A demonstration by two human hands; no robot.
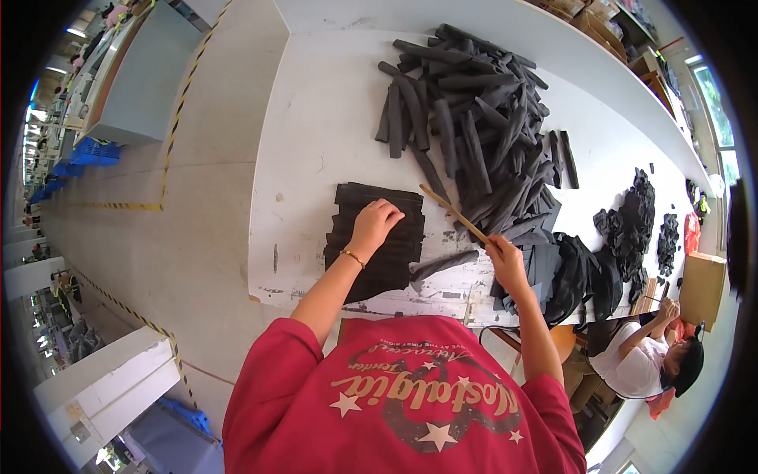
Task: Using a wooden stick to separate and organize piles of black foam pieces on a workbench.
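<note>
My right hand [503, 259] is closed around the near end of a thin wooden stick [455, 214], which slants up and to the left over the white table. My left hand [374, 229] rests on a flat layer of overlapping black fabric strips [403, 251]. Its fingers are curled together, and anything between them is hidden. Between the two hands lies a single dark fabric tube [446, 265]. Just beyond the stick rises a large heap of dark grey fabric tubes [482, 110].
Flat dark fabric pieces [530, 272] lie right of my right hand. Farther right are a heap of small black pieces [632, 217], a cardboard box [703, 288] and a seated co-worker [643, 355]. The table's left edge [254, 197] borders the floor; a raised ledge [584, 55] runs behind.
</note>
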